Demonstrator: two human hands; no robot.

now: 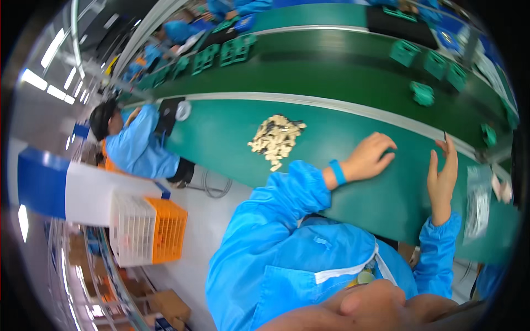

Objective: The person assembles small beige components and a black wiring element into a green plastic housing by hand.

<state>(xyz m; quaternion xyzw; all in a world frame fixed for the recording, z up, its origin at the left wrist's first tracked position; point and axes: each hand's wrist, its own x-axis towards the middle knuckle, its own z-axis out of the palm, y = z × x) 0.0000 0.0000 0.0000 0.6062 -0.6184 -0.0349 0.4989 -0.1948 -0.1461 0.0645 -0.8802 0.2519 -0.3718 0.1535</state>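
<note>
My left hand (368, 158), with a blue band (337, 172) at its wrist, reaches over the green work surface (353, 207). Its fingers are loosely bent, the thumb apart, and I see nothing in it. Further right, my right hand (443, 179) is raised with thumb and fingers apart. A thin dark sliver (445, 135) shows at its fingertips; whether the hand holds it I cannot tell. To the left of my left hand lies a loose pile of small cream and black pieces (277, 138). Beside my right hand is a clear plastic bag (477, 207) with pale contents.
Beyond a metal rail (309, 101) runs a darker green belt carrying several green holders (404, 52). A co-worker in blue (138, 144) sits at the left, near a black mat (168, 116) and a tape roll (183, 110). White and orange crates (168, 229) stand on the floor.
</note>
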